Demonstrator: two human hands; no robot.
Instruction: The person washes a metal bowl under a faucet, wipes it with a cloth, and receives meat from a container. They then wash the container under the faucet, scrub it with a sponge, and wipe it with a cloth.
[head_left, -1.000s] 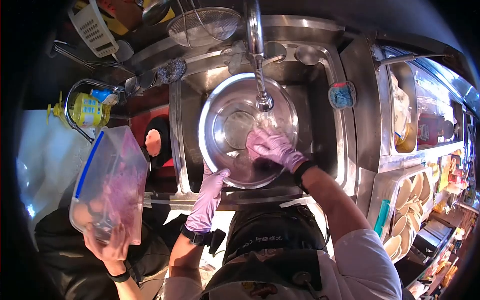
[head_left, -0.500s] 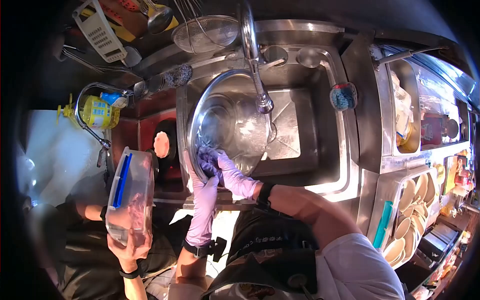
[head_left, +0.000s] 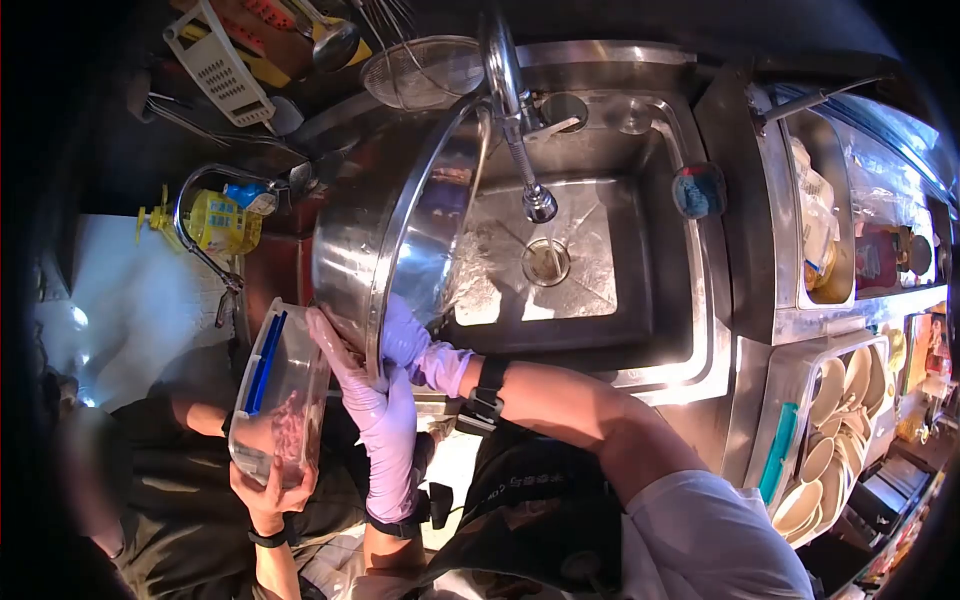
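A large stainless steel bowl [head_left: 345, 255] is tipped up on its edge over the left side of the sink, its inside facing right. My left hand [head_left: 375, 400], in a pale purple glove, grips the bowl's lower rim, with fingers along the outside. Inside the bowl, near that rim, my right hand [head_left: 415, 350] presses against the wall in the same kind of glove. Its fingers look curled, and whatever they may hold is hidden. The faucet [head_left: 538, 200] hangs over the sink basin [head_left: 590, 240], to the right of the bowl.
At left, another person's hand [head_left: 270, 495] holds a clear plastic container [head_left: 280, 400] with pinkish contents, close to my left hand. A second tap [head_left: 185, 215] and a yellow bottle [head_left: 225, 220] stand beyond. A scrubber [head_left: 697, 190] lies on the sink's right edge.
The bowl has swung from facing up to nearly on edge and moved left, uncovering the sink drain. Both my hands went with it. The other person's container shifted slightly right in view.
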